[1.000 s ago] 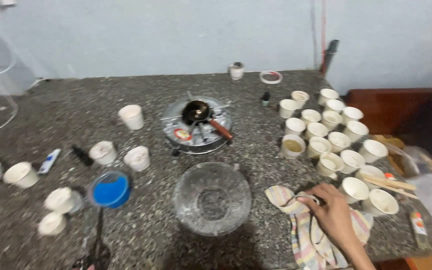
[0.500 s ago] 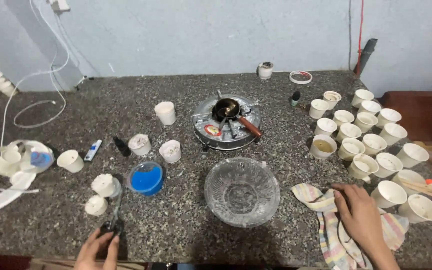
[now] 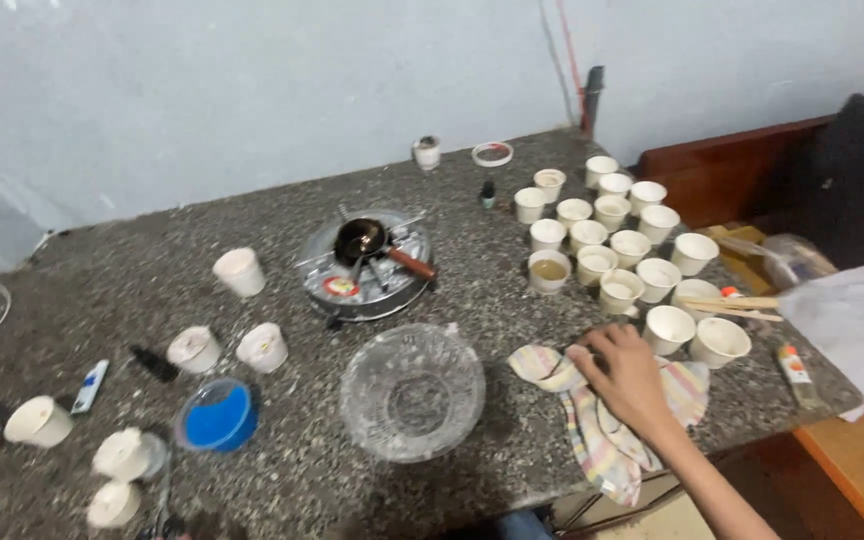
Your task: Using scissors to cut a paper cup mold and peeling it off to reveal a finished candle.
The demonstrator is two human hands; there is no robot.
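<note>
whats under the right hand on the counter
The right hand lies flat on a striped cloth spread on the stone counter and hanging over its edge. Whatever is beneath the palm is hidden.

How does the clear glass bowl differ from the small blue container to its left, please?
The glass bowl is see-through and patterned, while the blue container is a solid bright blue. The glass bowl is clearly wider than the blue container. The glass bowl lies close to the striped cloth under the right hand; the blue container sits farther off, near white cups. Both are round, open-topped and rest on the granite table.
</note>
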